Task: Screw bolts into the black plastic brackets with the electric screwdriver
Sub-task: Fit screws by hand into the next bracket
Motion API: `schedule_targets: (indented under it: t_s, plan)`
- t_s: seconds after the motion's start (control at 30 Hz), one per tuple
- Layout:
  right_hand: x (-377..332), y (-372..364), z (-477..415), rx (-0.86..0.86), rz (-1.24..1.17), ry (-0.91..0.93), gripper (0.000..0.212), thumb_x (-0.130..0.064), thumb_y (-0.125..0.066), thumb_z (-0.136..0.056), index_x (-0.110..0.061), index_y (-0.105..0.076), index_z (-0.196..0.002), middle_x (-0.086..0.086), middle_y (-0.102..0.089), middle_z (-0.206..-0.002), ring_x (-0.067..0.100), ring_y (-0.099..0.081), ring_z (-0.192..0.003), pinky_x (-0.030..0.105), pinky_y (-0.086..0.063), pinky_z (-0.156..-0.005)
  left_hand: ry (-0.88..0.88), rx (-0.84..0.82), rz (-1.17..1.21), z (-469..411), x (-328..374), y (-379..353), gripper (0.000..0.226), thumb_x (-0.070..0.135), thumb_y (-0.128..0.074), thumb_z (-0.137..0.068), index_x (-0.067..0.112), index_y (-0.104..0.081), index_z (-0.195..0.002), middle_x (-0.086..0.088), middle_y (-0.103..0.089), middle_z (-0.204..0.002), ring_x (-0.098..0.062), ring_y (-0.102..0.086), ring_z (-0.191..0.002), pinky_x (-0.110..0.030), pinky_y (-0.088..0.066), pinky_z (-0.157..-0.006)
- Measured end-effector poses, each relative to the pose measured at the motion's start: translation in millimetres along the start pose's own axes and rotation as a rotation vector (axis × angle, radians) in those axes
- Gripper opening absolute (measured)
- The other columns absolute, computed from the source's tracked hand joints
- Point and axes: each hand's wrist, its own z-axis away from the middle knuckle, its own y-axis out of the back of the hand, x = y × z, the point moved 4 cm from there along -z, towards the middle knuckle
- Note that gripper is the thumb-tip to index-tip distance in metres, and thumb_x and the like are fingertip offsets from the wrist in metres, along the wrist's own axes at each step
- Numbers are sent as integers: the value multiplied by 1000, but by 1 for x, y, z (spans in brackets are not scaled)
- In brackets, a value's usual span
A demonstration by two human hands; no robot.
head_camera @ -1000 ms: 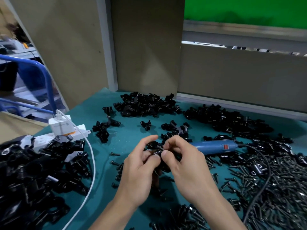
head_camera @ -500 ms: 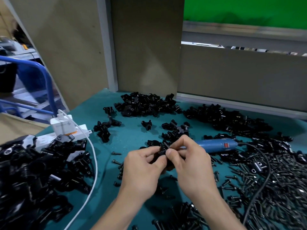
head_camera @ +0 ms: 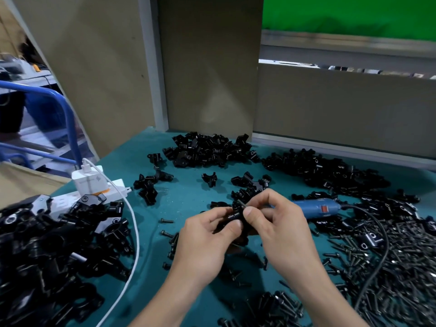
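While a black plastic bracket (head_camera: 232, 215) is gripped in the left hand (head_camera: 207, 241), a bolt (head_camera: 241, 203) is pinched against it by the right hand (head_camera: 278, 227); if tilted, it could be cross-threaded or dropped. The electric screwdriver (head_camera: 316, 207) lies unheld behind.

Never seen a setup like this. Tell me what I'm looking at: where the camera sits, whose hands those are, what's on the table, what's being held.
There is no machine here. A person works with bare hands, and the one picture comes from a camera worn on the head, looking forward and down. The left hand grips a small black plastic bracket. The right hand pinches a bolt against it. On the teal table lie heaps of brackets, loose bolts on the right, and the blue electric screwdriver, unheld behind the right hand. A white power strip sits at the left.
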Motion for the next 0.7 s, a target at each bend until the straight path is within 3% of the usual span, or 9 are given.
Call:
schedule_targets:
  t_s: [0.1,0.17,0.23,0.27,0.33,0.4,0.5,0.6,0.7]
  plan:
    - [-1,10,-4,13,100,35,20,-27,-68,-99,-31,-64,-80,-5,-73,-66,5,-47,-44,17,-35,-45,7,65,20,-2,-5,3,29,29,-83,-78,40,-80,-105,3,-78,-83,-18,-68,-64,-60,-58,-81]
    - [-2,18,-5,49,178,54,17,-29,-72,-96,-32,-68,-80,-14,-73,-69,3,-62,-56,15,-44,-51,4,92,6,-2,-7,3,30,24,-85,-84,43,-79,-107,4,-78,-85,-22,-72,-76,-61,-56,-89]
    - [-2,22,-6,49,192,56,18,-25,-78,-91,-33,-71,-77,-19,-73,-69,0,-68,-67,10,-47,-58,-27,82,4,-1,-5,4,34,24,-82,-89,55,-77,-101,8,-77,-79,-13,-70,-67,-42,-60,-72]
    - [-1,22,-6,33,178,52,20,-22,-81,-89,-34,-72,-76,-18,-73,-69,0,-69,-67,9,-48,-60,-25,74,16,-1,-3,4,36,26,-82,-89,61,-75,-97,11,-73,-72,-8,-63,-58,-32,-54,-64]
    - [1,21,-7,7,145,42,21,-20,-83,-87,-35,-73,-75,-16,-74,-69,2,-70,-67,11,-49,-60,2,81,67,-1,-4,4,28,40,-84,-82,63,-74,-94,6,-66,-61,-12,-52,-52,-30,-48,-55]
    - [4,20,-8,-15,113,25,22,-19,-84,-86,-37,-74,-78,-13,-74,-70,5,-70,-67,17,-54,-62,4,83,103,0,-6,5,30,53,-81,-71,58,-75,-99,1,-62,-58,-15,-50,-51,-30,-47,-53]
    - [6,21,-10,-55,46,-4,21,-15,-84,-85,-33,-76,-77,-6,-75,-69,10,-71,-65,29,-58,-68,-26,72,93,2,-4,4,34,57,-77,-69,61,-74,-103,1,-61,-58,-15,-49,-51,-31,-45,-53]
    - [6,20,-9,-72,35,3,21,-16,-81,-88,-33,-76,-78,-4,-75,-68,12,-69,-61,26,-58,-64,-54,63,36,2,-3,3,34,54,-77,-73,62,-73,-106,4,-58,-53,-13,-47,-50,-22,-43,-51]
    - [8,13,-8,-77,70,0,20,-23,-75,-94,-33,-73,-77,-6,-72,-65,6,-60,-53,20,-51,-55,-68,84,-38,1,-3,3,36,36,-82,-83,65,-72,-103,7,-62,-53,-10,-48,-47,-16,-43,-51]
